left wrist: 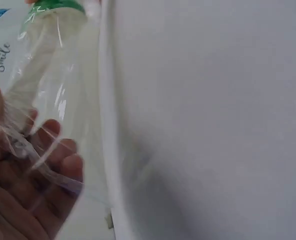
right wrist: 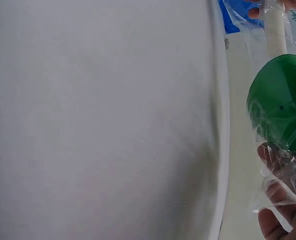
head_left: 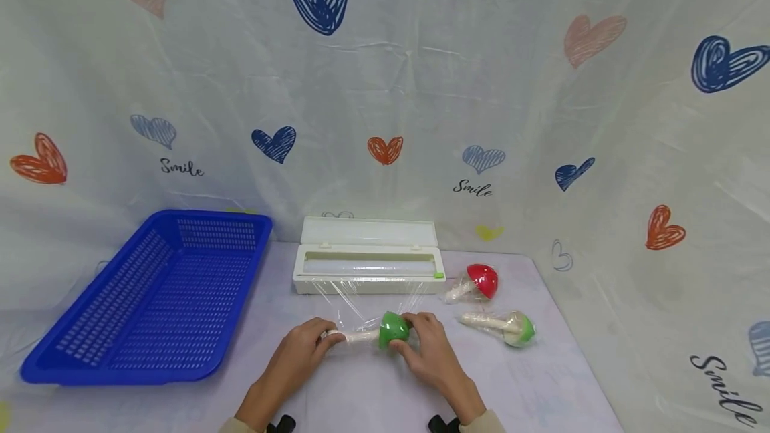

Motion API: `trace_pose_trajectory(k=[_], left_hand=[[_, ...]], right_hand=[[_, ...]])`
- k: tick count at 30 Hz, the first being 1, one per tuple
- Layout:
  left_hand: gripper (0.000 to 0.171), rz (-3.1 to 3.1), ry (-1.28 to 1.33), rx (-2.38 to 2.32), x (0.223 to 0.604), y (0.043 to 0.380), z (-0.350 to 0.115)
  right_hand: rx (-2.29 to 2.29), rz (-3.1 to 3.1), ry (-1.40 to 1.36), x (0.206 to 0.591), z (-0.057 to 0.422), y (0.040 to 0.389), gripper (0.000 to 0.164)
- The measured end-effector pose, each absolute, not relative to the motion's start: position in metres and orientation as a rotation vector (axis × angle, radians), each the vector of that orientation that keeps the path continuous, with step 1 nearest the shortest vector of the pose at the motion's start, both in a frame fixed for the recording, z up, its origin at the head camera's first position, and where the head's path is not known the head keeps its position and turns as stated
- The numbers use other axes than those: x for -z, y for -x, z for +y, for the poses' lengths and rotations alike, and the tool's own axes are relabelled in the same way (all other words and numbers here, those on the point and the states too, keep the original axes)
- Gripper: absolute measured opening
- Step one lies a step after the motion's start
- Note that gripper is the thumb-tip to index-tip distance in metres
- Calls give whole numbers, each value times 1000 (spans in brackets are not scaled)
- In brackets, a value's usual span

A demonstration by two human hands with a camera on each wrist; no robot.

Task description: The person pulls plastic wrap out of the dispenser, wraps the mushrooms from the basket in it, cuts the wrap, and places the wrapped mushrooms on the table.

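A toy mushroom (head_left: 394, 330) with a green cap and whitish stem lies sideways between the two hands, covered in clear cling film (head_left: 345, 296). My left hand (head_left: 303, 350) pinches the film at the stem end, with the other fingers loosely bent in the left wrist view. At the cap end, my right hand (head_left: 436, 354) pinches the gathered film beside the green cap (right wrist: 280, 102). The film stretches back from the mushroom to a white cling film dispenser (head_left: 369, 288), whose lid is raised and whose roll shows inside.
Right of the dispenser lie a film-wrapped red-capped mushroom (head_left: 483, 280) and a wrapped mushroom with a light green cap (head_left: 527, 329). A large blue plastic basket (head_left: 141, 377) stands on the left. A heart-printed curtain (head_left: 415, 85) hangs behind and along the right side of the table (head_left: 361, 406).
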State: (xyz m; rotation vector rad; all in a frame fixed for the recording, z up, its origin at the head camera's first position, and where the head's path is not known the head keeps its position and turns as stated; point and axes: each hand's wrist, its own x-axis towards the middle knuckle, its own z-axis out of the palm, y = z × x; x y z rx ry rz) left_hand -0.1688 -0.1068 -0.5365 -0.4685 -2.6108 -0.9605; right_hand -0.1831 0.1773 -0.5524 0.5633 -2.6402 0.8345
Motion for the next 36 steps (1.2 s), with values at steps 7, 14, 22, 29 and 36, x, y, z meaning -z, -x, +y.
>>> trace_pose_trajectory(k=[7, 14, 22, 29, 36], left_hand=[[30, -2764, 363, 1004, 539, 188, -103], [40, -2807, 303, 916, 544, 201, -101], [10, -2790, 219, 829, 544, 212, -98], [6, -2810, 239, 774, 522, 216, -87], [13, -2824, 387, 716, 495, 230, -63]], right_hand=[[-874, -2751, -505, 551, 169, 207, 52], [-857, -2792, -429, 553, 161, 222, 54], [-838, -2753, -379, 548, 149, 232, 58], [-929, -2716, -365, 546, 155, 233, 60], [-1040, -2430, -239, 541, 183, 249, 40]])
